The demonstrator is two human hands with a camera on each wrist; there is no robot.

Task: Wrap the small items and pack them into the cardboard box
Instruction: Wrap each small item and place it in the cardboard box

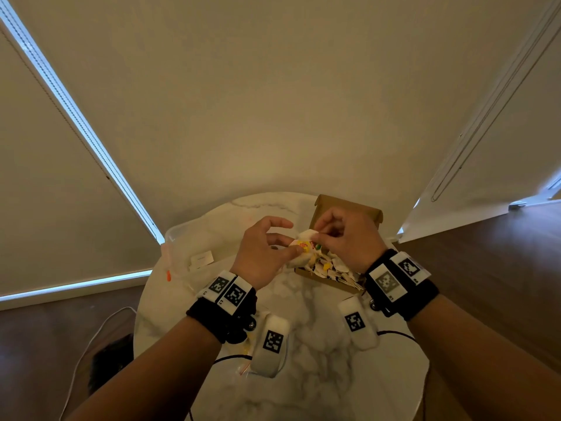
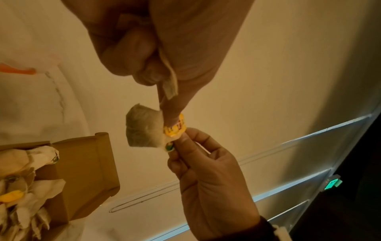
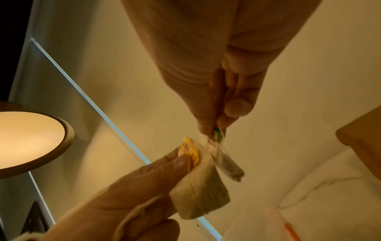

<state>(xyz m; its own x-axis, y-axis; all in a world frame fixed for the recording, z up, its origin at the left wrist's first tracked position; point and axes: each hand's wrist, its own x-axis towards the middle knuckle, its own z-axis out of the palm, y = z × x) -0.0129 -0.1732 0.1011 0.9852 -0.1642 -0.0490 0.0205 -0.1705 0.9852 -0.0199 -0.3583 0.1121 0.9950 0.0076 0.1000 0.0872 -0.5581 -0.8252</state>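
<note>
Marble round table (image 1: 306, 335) by beige blinds; cardboard box (image 1: 340, 208) open at far right, packed with tea bags (image 1: 331, 267). Both hands hold one tea bag (image 2: 144, 128) in the air just left of the box: left hand (image 1: 262, 253) pinches its yellow tag (image 2: 175, 128), right hand (image 1: 349, 235) pinches the green-tipped end. Clear plastic bag (image 1: 182, 253) lies at far left.

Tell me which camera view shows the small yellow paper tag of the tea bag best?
The left wrist view: the yellow paper tag is near, with red print visible, pinched between both hands. The right wrist view shows it edge-on. The head view shows it small.
</note>
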